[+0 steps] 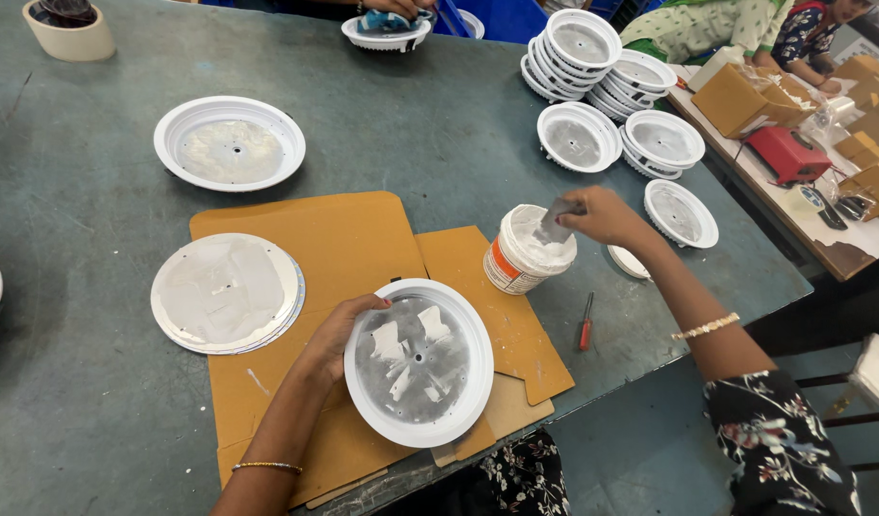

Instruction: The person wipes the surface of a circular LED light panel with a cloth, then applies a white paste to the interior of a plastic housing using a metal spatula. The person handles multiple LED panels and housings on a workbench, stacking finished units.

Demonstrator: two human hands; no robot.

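Note:
My left hand (336,336) grips the left rim of a round white housing (419,361) that rests tilted on brown cardboard (344,239); white paste is smeared in patches on its grey inner face. My right hand (604,216) holds a flat grey scraper (555,223) dipped into a white tub of paste (526,250) standing just right of the cardboard. A stack of round metal discs (227,292) lies on the cardboard to the left.
Another white housing (229,142) lies at the back left. Stacked and single housings (602,86) crowd the back right. A red-handled screwdriver (586,322) lies near the table's front edge. Other people work at the far side, beside cardboard boxes (745,96).

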